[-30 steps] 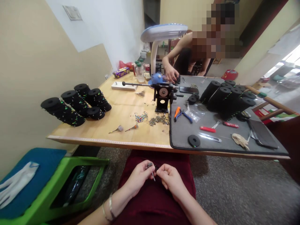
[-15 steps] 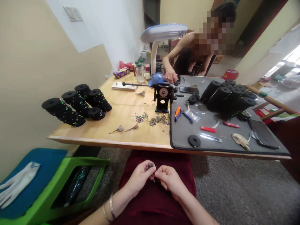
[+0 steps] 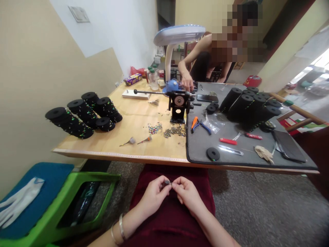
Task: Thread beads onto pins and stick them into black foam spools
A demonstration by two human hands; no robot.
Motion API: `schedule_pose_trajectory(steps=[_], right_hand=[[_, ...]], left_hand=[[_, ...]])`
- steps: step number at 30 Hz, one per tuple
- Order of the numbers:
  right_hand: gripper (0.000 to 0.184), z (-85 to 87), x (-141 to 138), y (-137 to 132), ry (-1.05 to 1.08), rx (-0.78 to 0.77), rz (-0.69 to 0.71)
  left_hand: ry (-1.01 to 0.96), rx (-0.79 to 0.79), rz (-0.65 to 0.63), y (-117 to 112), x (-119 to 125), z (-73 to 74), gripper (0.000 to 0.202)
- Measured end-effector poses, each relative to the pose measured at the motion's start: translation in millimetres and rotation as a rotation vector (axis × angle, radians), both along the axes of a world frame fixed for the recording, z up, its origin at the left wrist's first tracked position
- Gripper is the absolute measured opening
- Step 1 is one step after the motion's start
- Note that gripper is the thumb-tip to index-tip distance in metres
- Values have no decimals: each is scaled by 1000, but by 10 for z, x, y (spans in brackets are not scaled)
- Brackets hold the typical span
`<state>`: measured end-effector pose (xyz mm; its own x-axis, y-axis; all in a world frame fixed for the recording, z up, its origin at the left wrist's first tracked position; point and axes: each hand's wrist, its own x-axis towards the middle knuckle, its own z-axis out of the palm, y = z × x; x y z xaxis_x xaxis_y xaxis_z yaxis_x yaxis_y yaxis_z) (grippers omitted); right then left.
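Note:
Over my lap, below the table edge, my left hand [image 3: 157, 189] is closed with a small dark grey piece [image 3: 167, 182] between thumb and fingers; its kind is too small to tell. My right hand [image 3: 185, 190] pinches right beside it, fingertips almost touching the left thumb. Whatever the right fingertips hold is too small to make out. On the table ahead lie a pile of small metal pieces [image 3: 174, 131], a scatter of coloured beads [image 3: 154, 128], and two small grey tufted pieces with thin stems [image 3: 131, 141].
A black hand-cranked winder [image 3: 178, 109] stands mid-table before a lamp [image 3: 180, 35]. Black foam spools [image 3: 57, 114] stand at left, more [image 3: 243, 103] at right. Pliers [image 3: 202, 126] lie on the grey mat [image 3: 200, 149]. Another person's hand [image 3: 187, 83] works across the table. A green stool [image 3: 109, 192] is at left.
My hands have shifted slightly and the fingertips meet differently. The thin stem that pointed down between them no longer shows. The other person's hand has moved a little.

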<state>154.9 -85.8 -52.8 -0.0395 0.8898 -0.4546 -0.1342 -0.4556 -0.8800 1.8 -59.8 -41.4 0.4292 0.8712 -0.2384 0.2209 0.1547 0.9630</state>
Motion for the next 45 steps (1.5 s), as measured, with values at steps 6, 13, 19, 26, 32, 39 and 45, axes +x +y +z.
schedule_pose_trajectory(steps=[6,13,19,26,32,39,45], right_hand=[[31,38,4,8,6,25,-46],[32,24,33,15,132,-5,-169],[33,8,23,14,98,36,-155],[35,66,12,13,120,15,-95],[31,123,23,14,72,-3,7],[11,100,19,-2,-2,70,11],[12,106,29,-39,84,29,-115]], left_hand=[[41,16,-17,0,22,28,11],[51,-63,-50,14,34,-14,13],[67,58,-30,43,46,32,11],[106,65,22,75,73,117,14],[46,1,53,101,25,154,18],[-21,-44,118,131,2,92,16],[-80,-68,245,210,-112,48,15]])
